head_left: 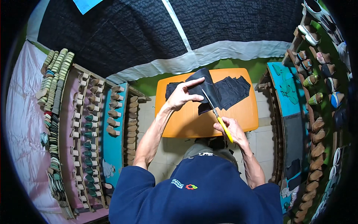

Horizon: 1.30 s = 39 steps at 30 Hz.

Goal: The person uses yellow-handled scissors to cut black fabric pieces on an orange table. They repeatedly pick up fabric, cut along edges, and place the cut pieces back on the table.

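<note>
Over the orange table (171, 121), my left hand (183, 94) grips a dark piece of fabric (212, 87) between thumb and fingers, holding it raised. My right hand (232, 130) is closed around the yellow handles of a pair of scissors (226, 128). Their blades point up and to the left, against the lower part of the raised piece, close to my left thumb. Whether the blades are apart is hard to make out. More dark cut fabric pieces (238, 90) lie layered on the table to the right, and some show at the left behind my hand.
Racks of shoe lasts (93, 125) line the left side, beside stacks of striped soles (59, 76). On the right are a turquoise-topped bench (283, 91) and shelves with shoes and lasts (317, 149). Beyond the table hangs a dark patterned cloth (112, 41) with a pale lower border.
</note>
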{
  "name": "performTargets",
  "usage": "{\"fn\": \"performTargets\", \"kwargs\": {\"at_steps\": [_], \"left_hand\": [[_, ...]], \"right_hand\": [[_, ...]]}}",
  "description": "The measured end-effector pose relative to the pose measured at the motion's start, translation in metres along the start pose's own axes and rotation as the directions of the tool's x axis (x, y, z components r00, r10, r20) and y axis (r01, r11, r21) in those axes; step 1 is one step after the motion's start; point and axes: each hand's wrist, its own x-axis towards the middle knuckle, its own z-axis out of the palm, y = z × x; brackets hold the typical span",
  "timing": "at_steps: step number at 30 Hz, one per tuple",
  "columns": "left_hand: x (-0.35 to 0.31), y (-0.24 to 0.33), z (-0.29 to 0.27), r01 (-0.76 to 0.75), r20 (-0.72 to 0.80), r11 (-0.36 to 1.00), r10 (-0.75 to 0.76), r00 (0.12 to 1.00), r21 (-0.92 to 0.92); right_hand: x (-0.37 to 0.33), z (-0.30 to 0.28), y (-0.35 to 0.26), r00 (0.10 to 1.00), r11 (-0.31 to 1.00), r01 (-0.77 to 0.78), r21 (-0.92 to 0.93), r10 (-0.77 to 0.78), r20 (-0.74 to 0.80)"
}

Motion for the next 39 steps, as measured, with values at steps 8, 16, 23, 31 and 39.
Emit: {"fn": "performTargets", "kwargs": {"at_steps": [8, 16, 23, 31, 39], "left_hand": [[-0.004, 0.003, 0.003, 0.017, -0.028, 1.0, -0.017, 0.999, 0.017], [0.001, 0.002, -0.011, 0.106, -0.041, 0.993, -0.104, 0.994, 0.054], [0.001, -0.004, -0.001, 0.067, 0.013, 0.998, -0.067, 0.998, 0.01], [-0.002, -0.008, 0.0, 0.06, -0.024, 0.998, -0.06, 0.998, 0.029], [0.003, -0.013, -0.019, 0.083, 0.038, 0.997, -0.083, 0.996, -0.002]], "right_hand": [[0.0, -0.001, 0.004, 1.0, 1.0, -0.018, -0.019, 0.018, -0.026], [-0.001, 0.001, 0.012, 1.0, 1.0, 0.0, 0.02, 0.0, 0.009], [0.007, 0.003, 0.021, 0.998, 0.998, 0.057, 0.027, -0.058, 0.021], [0.001, 0.001, 0.01, 0.999, 0.996, -0.051, 0.069, 0.05, 0.021], [-0.002, 0.001, 0.014, 0.995, 0.984, -0.059, 0.166, 0.046, 0.084]]}}
